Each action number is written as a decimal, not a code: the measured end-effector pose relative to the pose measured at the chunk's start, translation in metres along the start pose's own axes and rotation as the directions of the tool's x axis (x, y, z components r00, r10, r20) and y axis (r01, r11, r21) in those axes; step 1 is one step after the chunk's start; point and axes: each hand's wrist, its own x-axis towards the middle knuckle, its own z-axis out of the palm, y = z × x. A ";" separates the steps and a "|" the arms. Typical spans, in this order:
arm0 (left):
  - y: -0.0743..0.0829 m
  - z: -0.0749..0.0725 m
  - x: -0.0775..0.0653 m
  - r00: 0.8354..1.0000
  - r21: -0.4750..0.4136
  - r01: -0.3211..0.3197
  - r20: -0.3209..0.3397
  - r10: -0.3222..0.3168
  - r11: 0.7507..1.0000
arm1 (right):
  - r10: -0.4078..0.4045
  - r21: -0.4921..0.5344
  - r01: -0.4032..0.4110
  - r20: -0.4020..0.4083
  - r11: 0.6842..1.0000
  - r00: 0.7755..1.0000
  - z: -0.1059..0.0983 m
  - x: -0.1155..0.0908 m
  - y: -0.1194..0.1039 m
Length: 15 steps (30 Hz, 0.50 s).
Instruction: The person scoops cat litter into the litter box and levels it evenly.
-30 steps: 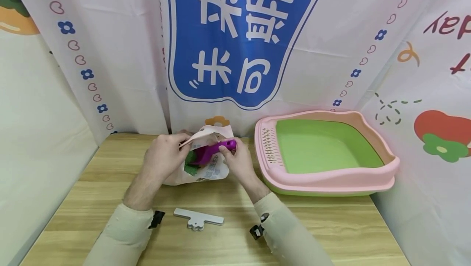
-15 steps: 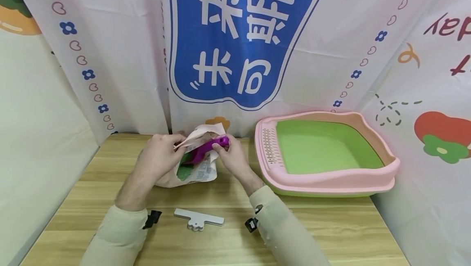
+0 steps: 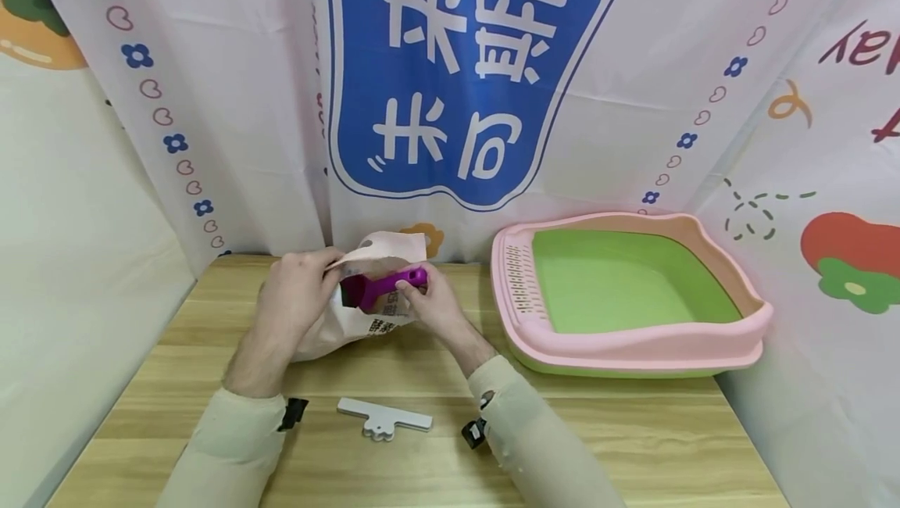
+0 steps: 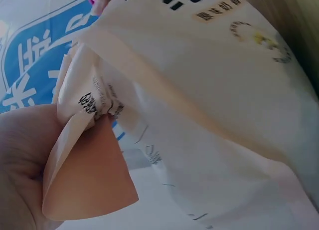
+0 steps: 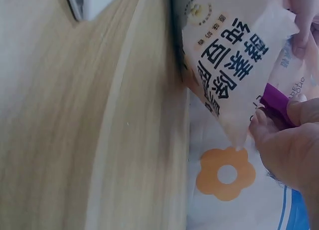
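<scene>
A pale printed plastic bag (image 3: 330,336) leans on the table with its mouth open toward the right. My left hand (image 3: 290,297) grips the bag's rim at its left side; in the left wrist view that hand (image 4: 22,160) has the folded plastic (image 4: 89,165) between thumb and fingers. My right hand (image 3: 441,309) holds the handle of a purple litter scoop (image 3: 387,283). The scoop's head lies inside the bag's mouth, partly hidden in shadow. In the right wrist view, thumb and fingers of the right hand (image 5: 294,145) pinch the purple handle (image 5: 275,103) beside the bag's edge.
A litter box with a pink rim (image 3: 633,348) and green base stands at the right. Nearer to me, a silver bag clip (image 3: 383,419) lies on the wooden table (image 3: 394,477). A printed curtain (image 3: 232,62) hangs right behind the table.
Both hands and the bag have shifted left. The scoop's head has gone deeper into the bag, and the green contents seen earlier are now mostly out of sight.
</scene>
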 end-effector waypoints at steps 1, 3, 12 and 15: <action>-0.001 0.001 0.000 1.000 -0.003 -0.006 -0.017 0.006 1.000 | 0.005 0.010 -0.005 -0.003 1.000 1.000 -0.001 -0.001 0.000; -0.001 0.004 0.001 0.998 -0.013 -0.045 -0.045 0.044 0.999 | 0.007 0.036 -0.007 -0.013 0.999 1.000 -0.003 -0.003 0.000; 0.003 0.019 0.003 0.982 -0.059 -0.165 -0.103 0.159 0.984 | -0.049 0.107 0.059 -0.091 0.993 0.995 -0.018 -0.013 -0.006; 0.005 0.019 0.004 0.987 -0.070 -0.142 -0.079 0.137 0.987 | -0.063 0.124 0.075 -0.100 0.989 0.993 -0.022 -0.017 -0.004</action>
